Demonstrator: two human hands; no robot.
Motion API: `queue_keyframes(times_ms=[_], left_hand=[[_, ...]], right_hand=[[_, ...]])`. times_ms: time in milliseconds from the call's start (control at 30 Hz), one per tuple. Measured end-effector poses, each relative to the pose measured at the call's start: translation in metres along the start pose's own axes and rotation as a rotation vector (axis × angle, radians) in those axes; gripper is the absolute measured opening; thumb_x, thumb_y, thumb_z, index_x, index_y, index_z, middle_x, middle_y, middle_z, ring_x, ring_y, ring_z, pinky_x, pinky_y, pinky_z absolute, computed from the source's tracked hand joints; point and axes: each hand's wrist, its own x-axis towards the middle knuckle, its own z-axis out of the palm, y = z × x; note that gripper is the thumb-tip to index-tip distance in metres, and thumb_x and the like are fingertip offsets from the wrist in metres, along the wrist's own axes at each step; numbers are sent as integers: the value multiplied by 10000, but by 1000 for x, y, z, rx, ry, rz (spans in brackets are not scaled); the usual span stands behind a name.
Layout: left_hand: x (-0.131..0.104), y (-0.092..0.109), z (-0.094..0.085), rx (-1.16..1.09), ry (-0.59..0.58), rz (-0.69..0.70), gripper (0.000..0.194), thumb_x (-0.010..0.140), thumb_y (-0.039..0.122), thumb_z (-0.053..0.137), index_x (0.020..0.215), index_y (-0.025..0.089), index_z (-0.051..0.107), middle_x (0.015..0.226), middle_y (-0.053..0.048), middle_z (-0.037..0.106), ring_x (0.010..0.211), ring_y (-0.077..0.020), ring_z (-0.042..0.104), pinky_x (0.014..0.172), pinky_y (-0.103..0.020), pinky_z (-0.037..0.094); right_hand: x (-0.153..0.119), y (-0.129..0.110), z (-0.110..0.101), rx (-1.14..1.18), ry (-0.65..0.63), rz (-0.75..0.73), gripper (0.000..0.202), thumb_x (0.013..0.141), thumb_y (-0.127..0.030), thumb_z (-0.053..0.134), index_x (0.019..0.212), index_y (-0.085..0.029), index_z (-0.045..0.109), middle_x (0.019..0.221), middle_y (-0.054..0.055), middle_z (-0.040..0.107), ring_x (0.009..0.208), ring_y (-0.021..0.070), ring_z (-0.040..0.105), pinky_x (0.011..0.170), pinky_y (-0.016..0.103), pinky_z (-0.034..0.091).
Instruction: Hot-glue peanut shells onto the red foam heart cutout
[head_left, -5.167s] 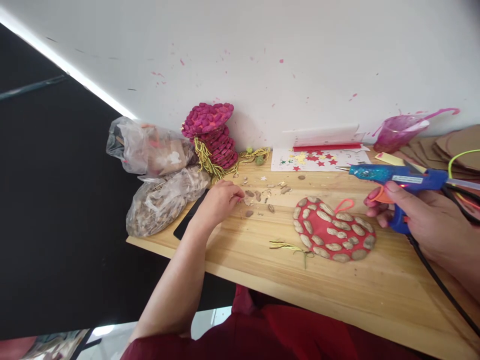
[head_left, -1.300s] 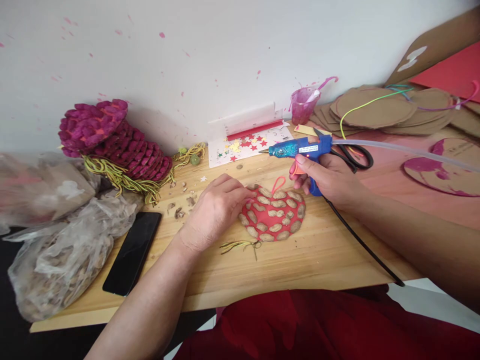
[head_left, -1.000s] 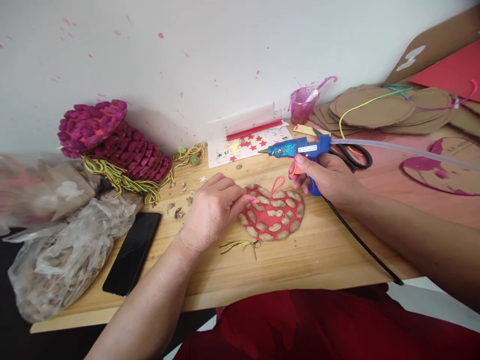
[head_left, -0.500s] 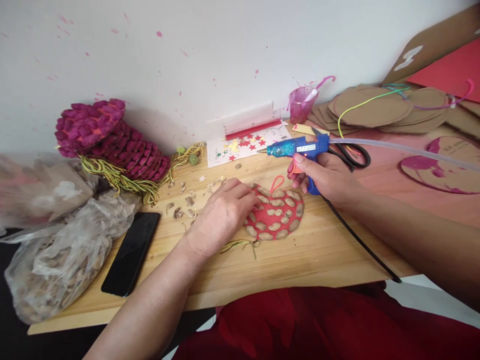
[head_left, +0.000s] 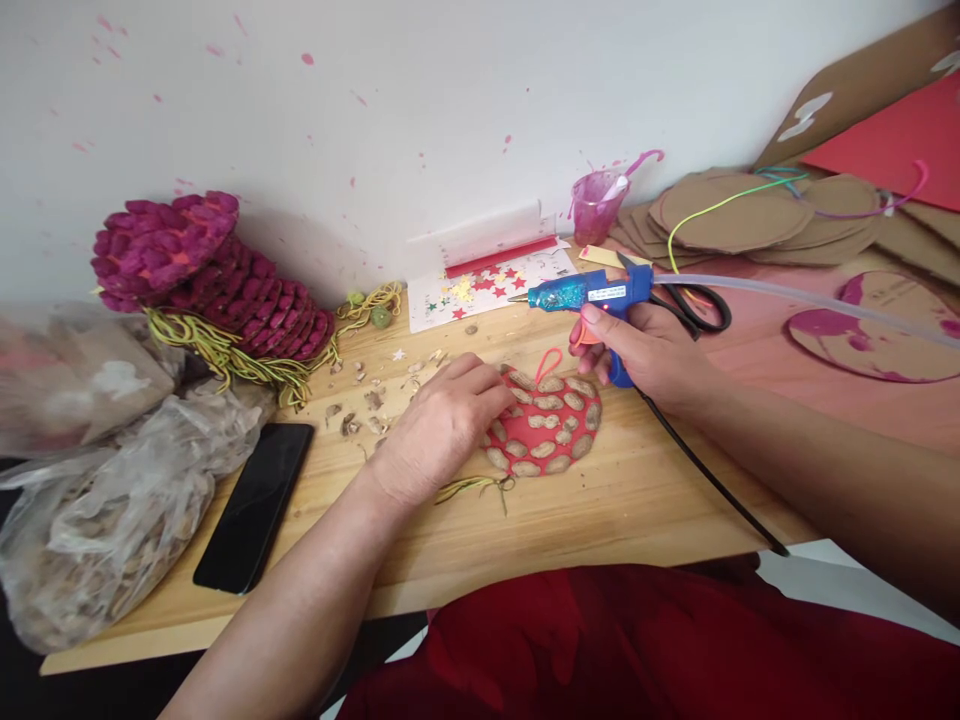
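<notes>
In my right hand (head_left: 641,350) is a blue hot glue gun (head_left: 589,292), its nozzle pointing left above the table. A clear glue stick (head_left: 757,290) sticks out of its back and a black cord hangs below. My left hand (head_left: 457,410) rests with bent, closed fingers over the left edge of a round red piece (head_left: 536,436); whatever is under the fingertips is hidden. Peanuts in their shells (head_left: 550,402) cover the red piece, which has an orange loop (head_left: 550,362) at its top. Green-yellow yarn (head_left: 472,487) lies at its lower edge.
Left stand a stack of purple peanut-covered discs (head_left: 277,310), a plastic bag of peanuts (head_left: 112,530) and a black phone (head_left: 255,508). Shell bits (head_left: 350,424) lie nearby. Behind are star stickers (head_left: 480,285) and a purple cup (head_left: 596,210); right are scissors (head_left: 709,312) and cardboard discs (head_left: 735,215).
The whole view has shifted slightly, so everything sits a little further left. Both hands keep the same pose, the left on the red piece and the right holding the glue gun.
</notes>
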Motion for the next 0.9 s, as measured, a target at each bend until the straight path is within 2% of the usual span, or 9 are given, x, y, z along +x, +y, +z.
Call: queue_keyframes(times_ms=[133,267,333,400,467,533,633,733,900], left_hand=[[0,-3,3,-31,18,8,186,980,206,517,954,155,694,942,-82,672,927,-212,544,839,-355,469],[0,-6,5,-201,172,-95,143,951,170,568,926,166,708,910,-60,677,898,-187,567,828,-327,461],[-1,-8,4,-406,273,-237,96,916,167,623,891,172,716,885,-45,686,865,-166,588,797,-299,458],[-1,-10,3,-701,330,-415,62,878,224,687,866,172,718,850,-35,696,795,-147,597,738,-274,455],[-2,-13,3,-1035,362,-562,136,824,296,755,861,169,722,818,-24,698,733,-125,588,697,-251,449],[-2,-15,3,-1318,397,-649,211,756,330,817,851,163,729,782,-12,687,685,-99,568,674,-227,439],[-2,-16,4,-1572,411,-733,267,685,331,873,801,139,727,704,-4,653,618,-73,527,612,-198,406],[0,-16,3,-1697,392,-768,276,669,312,887,786,122,726,682,-13,638,603,-69,519,585,-188,391],[0,-15,1,-1760,385,-777,259,669,284,890,783,112,732,674,-20,634,599,-65,520,574,-177,387]], right_hand=[[-6,-6,1,-34,-7,-14,405,869,-573,637,711,-202,661,659,26,646,545,139,632,403,228,437],[-18,-18,1,-152,-48,-54,378,919,-528,592,748,-196,650,613,20,642,534,134,593,468,255,445],[-24,-22,1,-219,-96,-98,387,948,-490,565,718,-186,630,636,27,654,538,120,568,496,256,439],[-30,-24,1,-260,-119,-147,381,970,-454,542,720,-181,631,656,25,652,539,109,544,487,251,415],[-34,-26,1,-256,-136,-195,346,978,-416,535,734,-189,625,686,27,663,584,125,574,509,253,432],[-37,-27,2,-246,-134,-240,272,971,-379,550,783,-202,635,699,24,671,615,142,600,511,253,438],[-41,-29,3,-252,-195,-342,149,960,-310,556,896,-237,669,729,4,673,598,141,586,507,255,431],[-42,-31,4,-315,-262,-444,115,939,-233,560,940,-275,668,738,-25,647,634,141,581,580,253,462],[-42,-29,4,-393,-237,-528,116,896,-175,580,839,-276,591,703,-51,578,619,132,548,570,232,451]])
